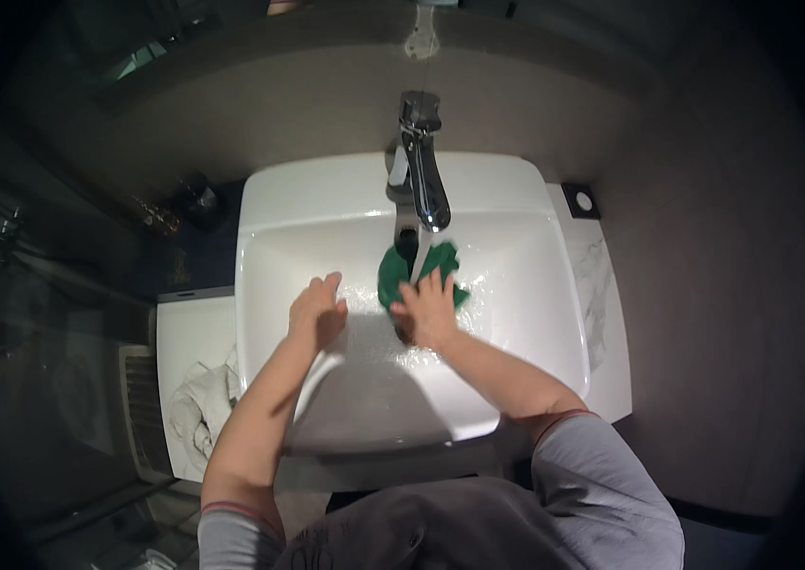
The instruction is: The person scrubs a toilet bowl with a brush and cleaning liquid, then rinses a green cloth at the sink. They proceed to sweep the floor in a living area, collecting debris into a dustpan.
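Note:
A green cloth [394, 279] lies bunched in the white washbasin [270, 192], under water running from the chrome faucet [429, 182]. My right hand [431, 310] rests on the near part of the cloth with fingers spread, close to the stream; whether it grips any fabric is not clear. To the left, my left hand [318, 310] is over the basin, fingers a little curled and apart, holding nothing and not touching the cloth. Water glistens on the basin floor around the cloth. Part of the cloth is hidden by my right hand and the water.
A crumpled white cloth [203, 406] sits on the counter left of the basin. Behind it is a dark tray [196, 274] with a glass [201, 199] and a small bottle [158, 217]. A small dark square holder [580, 201] stands at the back of the marble counter [598, 285] on the right.

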